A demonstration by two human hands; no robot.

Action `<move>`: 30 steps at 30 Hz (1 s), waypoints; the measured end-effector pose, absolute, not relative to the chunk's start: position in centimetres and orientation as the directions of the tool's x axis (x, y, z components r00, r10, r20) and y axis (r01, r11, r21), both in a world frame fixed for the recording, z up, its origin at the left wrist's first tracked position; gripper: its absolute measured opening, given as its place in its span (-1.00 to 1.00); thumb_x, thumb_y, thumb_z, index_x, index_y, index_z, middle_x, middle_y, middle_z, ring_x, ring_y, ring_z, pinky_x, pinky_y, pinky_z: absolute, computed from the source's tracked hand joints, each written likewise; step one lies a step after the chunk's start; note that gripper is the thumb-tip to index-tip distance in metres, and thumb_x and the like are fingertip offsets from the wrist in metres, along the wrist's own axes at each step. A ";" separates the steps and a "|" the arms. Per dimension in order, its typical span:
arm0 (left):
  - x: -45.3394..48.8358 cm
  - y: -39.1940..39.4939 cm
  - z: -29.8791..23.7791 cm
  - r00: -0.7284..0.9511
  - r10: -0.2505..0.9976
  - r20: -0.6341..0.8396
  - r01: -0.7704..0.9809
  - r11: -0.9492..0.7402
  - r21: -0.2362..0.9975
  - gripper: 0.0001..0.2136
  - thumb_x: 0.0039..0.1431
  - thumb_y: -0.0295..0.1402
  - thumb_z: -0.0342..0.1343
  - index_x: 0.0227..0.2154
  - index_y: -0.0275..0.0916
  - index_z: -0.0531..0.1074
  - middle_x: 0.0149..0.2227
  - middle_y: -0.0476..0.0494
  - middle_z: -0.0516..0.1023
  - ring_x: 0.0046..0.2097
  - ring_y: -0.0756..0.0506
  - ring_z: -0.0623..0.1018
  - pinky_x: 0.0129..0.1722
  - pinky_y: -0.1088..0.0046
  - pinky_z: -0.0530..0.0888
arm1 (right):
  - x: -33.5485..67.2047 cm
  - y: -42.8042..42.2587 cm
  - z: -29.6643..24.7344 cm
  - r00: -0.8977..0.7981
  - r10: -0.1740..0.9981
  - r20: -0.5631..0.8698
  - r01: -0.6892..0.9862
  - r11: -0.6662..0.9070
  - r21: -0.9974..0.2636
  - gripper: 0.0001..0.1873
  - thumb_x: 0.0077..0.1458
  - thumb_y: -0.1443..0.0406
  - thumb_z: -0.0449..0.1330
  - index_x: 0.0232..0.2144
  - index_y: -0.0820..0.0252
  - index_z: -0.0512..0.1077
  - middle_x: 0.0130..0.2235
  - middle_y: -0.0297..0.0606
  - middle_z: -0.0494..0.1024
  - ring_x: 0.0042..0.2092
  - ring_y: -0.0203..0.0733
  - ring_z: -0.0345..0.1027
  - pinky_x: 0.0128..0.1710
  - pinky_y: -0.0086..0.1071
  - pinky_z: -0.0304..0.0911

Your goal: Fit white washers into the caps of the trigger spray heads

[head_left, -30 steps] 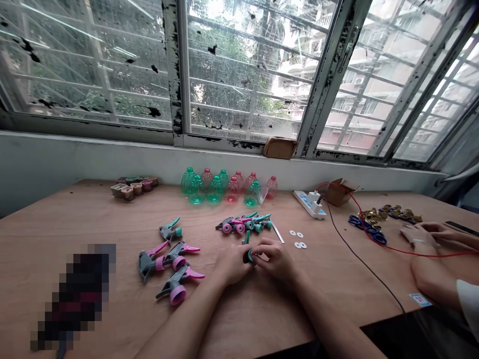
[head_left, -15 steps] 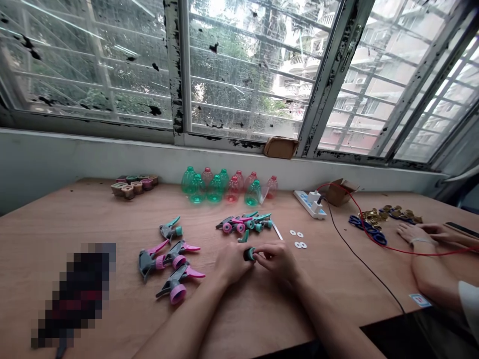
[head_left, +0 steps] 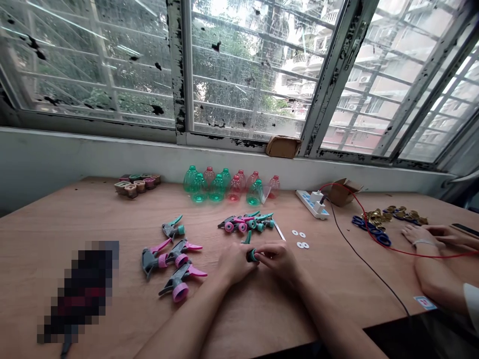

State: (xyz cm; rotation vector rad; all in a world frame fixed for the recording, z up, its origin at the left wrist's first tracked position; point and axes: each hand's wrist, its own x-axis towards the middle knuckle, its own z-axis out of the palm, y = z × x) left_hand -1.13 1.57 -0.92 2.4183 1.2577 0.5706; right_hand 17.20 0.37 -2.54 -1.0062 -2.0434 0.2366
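My left hand (head_left: 234, 264) is closed around a trigger spray head (head_left: 251, 255) with a teal collar, its open end facing right. Its teal trigger sticks up above my fingers. My right hand (head_left: 280, 260) has fingers pinched together at the collar's opening; whatever is between them is hidden. To the left lie several grey spray heads (head_left: 180, 273), most with pink collars and triggers, one with teal. Beyond my hands is a pile of pink and teal spray heads (head_left: 243, 225). Several flat white washers (head_left: 300, 245) lie right of my right hand.
Green and red clear bottles (head_left: 217, 189) stand along the wall. A white power strip (head_left: 312, 204) sits behind the washers, with a black cable (head_left: 361, 259) and red cable crossing rightward. At right, another person's hands (head_left: 419, 234) rest near blue-and-gold parts (head_left: 372, 224). Small containers (head_left: 136, 187) sit back left.
The spray head has turned slightly in my left hand, its trigger now more upright. My right fingers stay at the collar. The whole view has shifted a little.
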 end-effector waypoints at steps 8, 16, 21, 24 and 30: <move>-1.1 1.4 -0.6 0.531 0.829 0.176 0.697 -0.546 0.465 -0.78 0.06 -0.30 0.08 -0.23 -0.03 0.54 -0.27 -0.03 0.62 -0.26 -0.11 0.55 -0.36 0.48 0.31 | 17.3 0.4 -2.7 -0.338 0.748 0.572 0.554 0.649 -0.522 -0.84 0.07 0.27 0.21 -0.36 0.18 0.58 -0.58 -0.33 0.49 -0.59 -0.37 0.19 -0.56 -0.49 0.09; -1.0 1.2 -0.4 0.521 0.836 0.173 0.708 -0.536 0.460 -0.75 0.07 -0.27 0.08 -0.19 -0.01 0.54 -0.23 -0.04 0.62 -0.22 -0.14 0.55 -0.33 0.47 0.33 | 17.2 0.4 -2.6 -0.321 0.751 0.576 0.533 0.647 -0.546 -0.83 0.07 0.25 0.22 -0.39 0.17 0.60 -0.54 -0.29 0.53 -0.57 -0.36 0.23 -0.56 -0.50 0.10; -0.9 1.0 -0.2 0.514 0.842 0.165 0.718 -0.527 0.454 -0.77 0.06 -0.27 0.08 -0.22 -0.01 0.55 -0.25 -0.04 0.62 -0.22 -0.14 0.56 -0.34 0.47 0.33 | 17.4 0.5 -2.5 -0.320 0.770 0.552 0.571 0.622 -0.536 -0.84 0.05 0.27 0.22 -0.41 0.17 0.60 -0.62 -0.34 0.45 -0.61 -0.39 0.17 -0.59 -0.51 0.05; -0.9 1.0 -0.1 0.507 0.847 0.161 0.728 -0.520 0.447 -0.77 0.07 -0.27 0.08 -0.21 -0.01 0.55 -0.24 -0.05 0.62 -0.21 -0.15 0.56 -0.33 0.46 0.34 | 17.4 0.7 -2.5 -0.320 0.776 0.544 0.573 0.616 -0.541 -0.85 0.03 0.27 0.22 -0.42 0.16 0.60 -0.63 -0.35 0.45 -0.61 -0.39 0.16 -0.60 -0.52 0.05; -0.8 1.0 -0.2 0.498 0.856 0.141 0.733 -0.502 0.459 -0.75 0.08 -0.24 0.07 -0.18 -0.04 0.54 -0.23 -0.07 0.62 -0.20 -0.15 0.56 -0.32 0.46 0.34 | 17.6 0.8 -2.5 -0.299 0.814 0.497 0.587 0.568 -0.577 -0.85 0.01 0.27 0.24 -0.46 0.17 0.61 -0.66 -0.38 0.42 -0.63 -0.41 0.10 -0.65 -0.52 -0.04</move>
